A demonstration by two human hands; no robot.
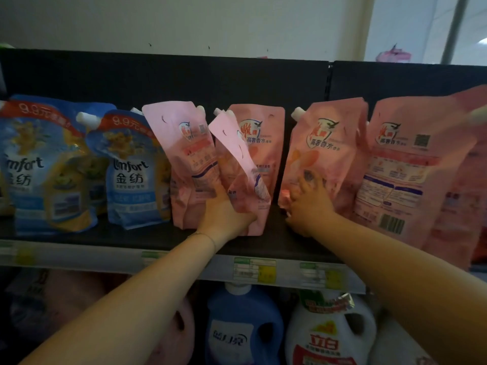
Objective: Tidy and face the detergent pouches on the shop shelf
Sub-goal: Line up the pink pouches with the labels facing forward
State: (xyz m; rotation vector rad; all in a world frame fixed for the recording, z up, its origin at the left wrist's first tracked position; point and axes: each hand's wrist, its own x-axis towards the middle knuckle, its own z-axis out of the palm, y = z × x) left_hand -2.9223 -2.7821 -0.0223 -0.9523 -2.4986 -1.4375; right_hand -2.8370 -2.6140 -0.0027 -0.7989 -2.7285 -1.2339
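Observation:
Several pink detergent pouches stand on the black shelf (147,239). My left hand (224,214) grips the lower part of a tilted pink pouch (237,159) that leans in front of an upright front-facing pouch (263,143); another pink pouch (179,154) leans at their left, back side out. My right hand (308,204) grips the bottom left of a pink pouch (329,143) that faces front. To its right a large pink pouch (411,164) shows its back with a barcode. Two blue Comfort pouches (131,169) (39,164) stand at the left.
Price tags (254,270) run along the shelf's front rail. Below stand a blue jug (242,330) and a white jug (329,335). The black back panel (184,80) closes the shelf behind the pouches. More pink pouches crowd the far right edge.

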